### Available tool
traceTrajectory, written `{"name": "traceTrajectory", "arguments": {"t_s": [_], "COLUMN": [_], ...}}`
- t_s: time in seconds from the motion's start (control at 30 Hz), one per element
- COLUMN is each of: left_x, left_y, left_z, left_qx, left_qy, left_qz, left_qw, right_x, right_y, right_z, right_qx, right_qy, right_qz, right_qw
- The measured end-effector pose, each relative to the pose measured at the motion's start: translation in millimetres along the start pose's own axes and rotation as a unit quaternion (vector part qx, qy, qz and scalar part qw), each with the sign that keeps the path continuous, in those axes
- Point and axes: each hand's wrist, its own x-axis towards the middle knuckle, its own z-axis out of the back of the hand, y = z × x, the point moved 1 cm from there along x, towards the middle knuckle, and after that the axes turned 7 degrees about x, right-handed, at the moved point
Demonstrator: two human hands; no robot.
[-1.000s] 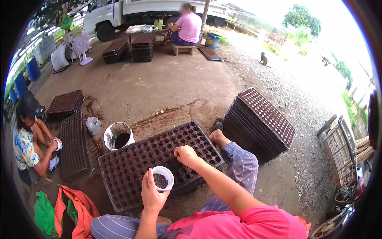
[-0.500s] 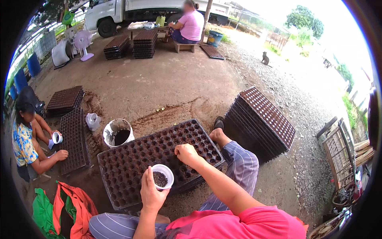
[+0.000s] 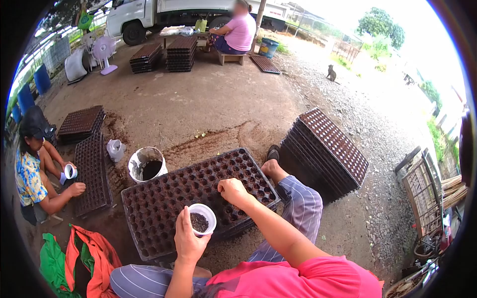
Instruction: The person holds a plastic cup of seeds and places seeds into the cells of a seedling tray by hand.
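Note:
My left hand (image 3: 190, 242) is wrapped round a white plastic cup (image 3: 210, 214), held tilted over the near edge of a seedling tray. Small dark seeds (image 3: 199, 223) cover the bottom of the cup. The black seedling tray (image 3: 164, 208) lies on top of a stack, its many round cells filled with dark soil, each with a hollow. Over the right half of this tray is my right hand (image 3: 233, 192), its fingers pinched together and pointing down at the cells. Whatever lies between those fingertips is hidden.
A soil-smeared white bucket (image 3: 134, 166) stands behind the tray. To the right rises a tall stack of filled trays (image 3: 325, 154). At left a co-worker (image 3: 32, 169) holds a cup over another tray (image 3: 92, 174). Red and green cloth (image 3: 99, 253) lies near my knee.
My hands and the cup have hardly moved. At left, the co-worker's head and hand have shifted slightly.

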Motion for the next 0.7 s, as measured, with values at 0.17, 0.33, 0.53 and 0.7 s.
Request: {"name": "traceTrajectory", "arguments": {"t_s": [0.17, 0.33, 0.53, 0.7], "left_x": [0.0, -0.6, -0.5, -1.1], "left_y": [0.0, 1.1, 1.1, 1.2], "left_z": [-0.2, -1.7, -1.0, -1.4], "left_qx": [0.002, 0.004, 0.001, 0.001], "left_qy": [-0.001, -0.006, 0.008, 0.007], "left_qz": [0.001, -0.002, 0.001, 0.002], "left_qw": [1.000, 1.000, 1.000, 1.000], "right_x": [-0.3, -0.1, -0.7, -1.3], "right_y": [0.3, 0.6, 1.7, 1.3], "right_z": [1.1, 1.1, 1.8, 2.2], "right_qx": [-0.005, -0.005, 0.000, 0.007], "right_qy": [-0.003, 0.000, -0.003, -0.006], "right_qz": [0.016, 0.003, 0.001, 0.007], "right_qw": [1.000, 1.000, 1.000, 1.000]}}
